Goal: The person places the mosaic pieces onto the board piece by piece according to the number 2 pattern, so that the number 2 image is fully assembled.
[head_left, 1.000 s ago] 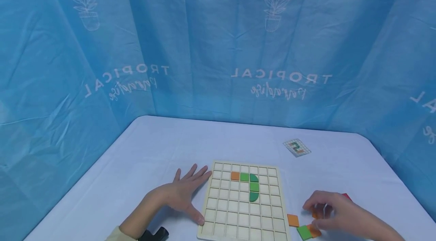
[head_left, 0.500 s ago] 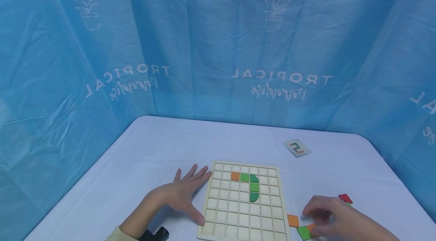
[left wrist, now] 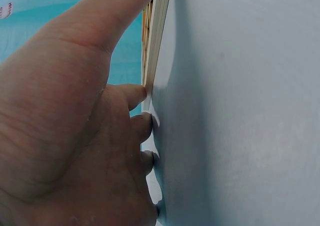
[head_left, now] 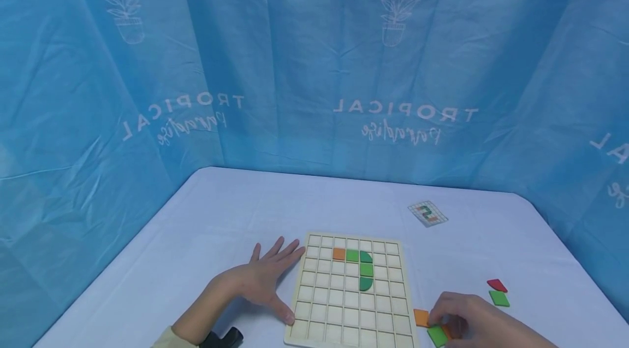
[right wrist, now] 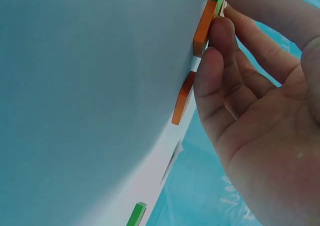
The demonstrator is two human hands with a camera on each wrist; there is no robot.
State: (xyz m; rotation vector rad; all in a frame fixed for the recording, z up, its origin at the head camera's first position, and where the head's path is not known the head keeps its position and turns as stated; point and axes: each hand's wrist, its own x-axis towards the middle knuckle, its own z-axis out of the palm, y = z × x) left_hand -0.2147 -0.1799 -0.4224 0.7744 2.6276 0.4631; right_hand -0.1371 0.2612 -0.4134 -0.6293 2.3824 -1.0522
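Observation:
In the head view the left hand (head_left: 267, 282) lies with spread fingers at the left edge of the pale grid board (head_left: 321, 299), its thumb and a fingertip touching the frame. The left wrist view shows that hand (left wrist: 85, 116) against the board's side (left wrist: 159, 40). Right of the board, the right hand (head_left: 467, 318) has thumb and index finger at opposite edges of a green square tile (head_left: 436, 336). An orange tile (head_left: 448, 330) is partly hidden under its fingers. In the right wrist view the hand (right wrist: 265, 90) has curled fingers beside an orange tile (right wrist: 204, 28).
On the board sit an orange square (head_left: 339, 254), green squares (head_left: 352, 255) and dark green rounded pieces (head_left: 366, 284). Another orange tile (head_left: 421, 317) lies beside it. Farther right are a red piece (head_left: 497, 285) and a green tile (head_left: 499, 298). A patterned card (head_left: 428, 213) lies behind; a black object (head_left: 228, 338) is at front left.
The right hand has moved left and toward the front edge, its fingertips coming to the green tile; the green tile by the red piece is now uncovered. The left hand has not moved.

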